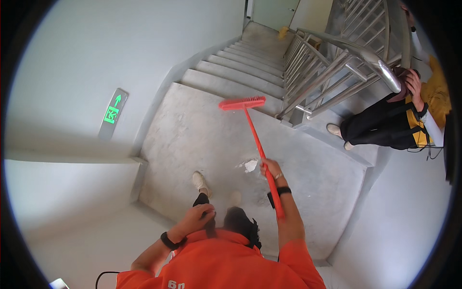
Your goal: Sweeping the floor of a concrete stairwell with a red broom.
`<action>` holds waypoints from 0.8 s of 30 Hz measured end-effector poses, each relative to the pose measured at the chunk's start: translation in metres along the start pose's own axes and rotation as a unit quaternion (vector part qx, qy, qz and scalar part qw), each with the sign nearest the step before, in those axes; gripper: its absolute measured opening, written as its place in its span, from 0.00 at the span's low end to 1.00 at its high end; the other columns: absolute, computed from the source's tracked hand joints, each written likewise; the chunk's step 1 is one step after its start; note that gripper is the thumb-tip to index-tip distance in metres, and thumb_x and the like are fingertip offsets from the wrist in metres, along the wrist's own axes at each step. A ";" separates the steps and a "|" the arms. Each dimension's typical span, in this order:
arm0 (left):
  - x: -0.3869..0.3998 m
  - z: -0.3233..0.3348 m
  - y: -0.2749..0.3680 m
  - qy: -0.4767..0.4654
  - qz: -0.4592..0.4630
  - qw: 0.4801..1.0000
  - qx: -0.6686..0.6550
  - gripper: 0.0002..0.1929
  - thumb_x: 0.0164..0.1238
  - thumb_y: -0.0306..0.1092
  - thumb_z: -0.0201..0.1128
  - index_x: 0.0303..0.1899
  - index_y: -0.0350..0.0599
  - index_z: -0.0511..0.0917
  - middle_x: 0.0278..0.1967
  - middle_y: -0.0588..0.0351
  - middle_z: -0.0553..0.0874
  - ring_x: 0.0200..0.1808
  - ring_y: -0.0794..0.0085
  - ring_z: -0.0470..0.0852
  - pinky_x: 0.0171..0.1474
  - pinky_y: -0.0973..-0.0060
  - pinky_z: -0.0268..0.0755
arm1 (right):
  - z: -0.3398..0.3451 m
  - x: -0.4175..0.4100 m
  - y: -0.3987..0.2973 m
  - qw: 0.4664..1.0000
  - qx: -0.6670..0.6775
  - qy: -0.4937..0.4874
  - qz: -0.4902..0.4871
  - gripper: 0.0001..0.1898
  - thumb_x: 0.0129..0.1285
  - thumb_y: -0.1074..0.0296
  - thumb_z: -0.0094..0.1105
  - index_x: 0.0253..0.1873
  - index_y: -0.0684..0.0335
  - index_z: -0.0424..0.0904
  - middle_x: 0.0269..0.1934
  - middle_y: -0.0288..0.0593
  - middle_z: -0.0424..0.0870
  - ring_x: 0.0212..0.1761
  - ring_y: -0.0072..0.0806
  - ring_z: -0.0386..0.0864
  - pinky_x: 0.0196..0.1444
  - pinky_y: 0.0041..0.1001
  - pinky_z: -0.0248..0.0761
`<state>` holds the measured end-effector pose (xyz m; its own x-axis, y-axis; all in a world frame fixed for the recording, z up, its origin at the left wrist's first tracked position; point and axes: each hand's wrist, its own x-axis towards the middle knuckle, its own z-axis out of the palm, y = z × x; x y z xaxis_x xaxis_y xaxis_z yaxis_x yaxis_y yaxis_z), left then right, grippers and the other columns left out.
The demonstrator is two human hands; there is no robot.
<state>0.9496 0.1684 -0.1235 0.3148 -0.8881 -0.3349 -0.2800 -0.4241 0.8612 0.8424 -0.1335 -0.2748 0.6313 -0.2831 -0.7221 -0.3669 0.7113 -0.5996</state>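
Note:
My right hand (pixel 271 168) is closed around the red handle of a broom (pixel 257 137). From that grip the handle runs back along my forearm. The broom's wide red head (pixel 242 104) is at the edge of the landing by the top step, bristles toward the stairs; whether they touch the floor is unclear. My left hand (pixel 196 218) is held in front of my waist with its fingers curled, and its palm is hidden. A white patch (pixel 251 165) marks the concrete landing (pixel 202 133) left of my right hand.
Concrete stairs (pixel 234 74) lead down from the landing toward a door (pixel 274 14). A metal railing (pixel 314 65) borders their right side. Another person (pixel 382 123) stands on the right beside the railing. A lit green exit sign (pixel 112 113) is on the left wall.

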 end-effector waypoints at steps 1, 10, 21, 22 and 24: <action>-0.004 0.000 -0.003 0.020 -0.001 1.000 -0.010 0.08 0.53 0.31 0.52 0.34 0.40 0.70 0.29 0.50 0.76 0.32 0.61 0.74 0.34 0.74 0.66 | 0.005 0.011 -0.006 0.998 0.060 -0.009 0.024 0.12 0.56 0.59 0.44 0.25 0.60 0.64 0.12 0.32 0.62 0.08 0.16 0.58 0.11 0.16 0.54; -0.007 -0.006 -0.025 0.022 0.008 1.000 0.012 0.08 0.53 0.31 0.52 0.35 0.39 0.69 0.28 0.50 0.75 0.31 0.62 0.74 0.33 0.74 0.66 | -0.034 -0.059 0.085 0.981 0.146 0.017 0.126 0.11 0.57 0.58 0.42 0.40 0.58 0.64 0.15 0.28 0.62 0.09 0.13 0.56 0.09 0.14 0.53; 0.012 -0.018 -0.022 0.009 0.043 0.999 0.013 0.08 0.53 0.33 0.51 0.34 0.40 0.69 0.27 0.51 0.75 0.31 0.63 0.74 0.34 0.73 0.66 | -0.013 -0.226 0.097 0.969 0.153 0.094 0.168 0.13 0.56 0.60 0.44 0.43 0.61 0.62 0.14 0.32 0.61 0.08 0.15 0.56 0.08 0.15 0.51; 0.012 -0.019 -0.020 0.002 0.048 0.999 0.012 0.09 0.53 0.33 0.51 0.34 0.40 0.69 0.27 0.51 0.75 0.31 0.63 0.74 0.34 0.74 0.66 | -0.007 -0.224 0.094 0.973 0.119 0.110 0.165 0.13 0.56 0.61 0.44 0.42 0.61 0.62 0.14 0.33 0.61 0.08 0.15 0.56 0.08 0.16 0.52; 0.013 -0.019 -0.022 -0.005 0.042 0.999 0.006 0.09 0.53 0.33 0.51 0.34 0.40 0.68 0.27 0.51 0.75 0.31 0.63 0.74 0.34 0.73 0.66 | 0.004 -0.210 0.084 0.978 0.073 0.110 0.163 0.13 0.56 0.61 0.44 0.42 0.61 0.62 0.14 0.33 0.61 0.08 0.15 0.57 0.08 0.16 0.52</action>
<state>0.9773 0.1698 -0.1391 0.2814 -0.9221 -0.2655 -0.3165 -0.3504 0.8815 0.6819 -0.0122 -0.1724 0.3285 -0.1459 -0.9332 -0.4127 0.8665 -0.2807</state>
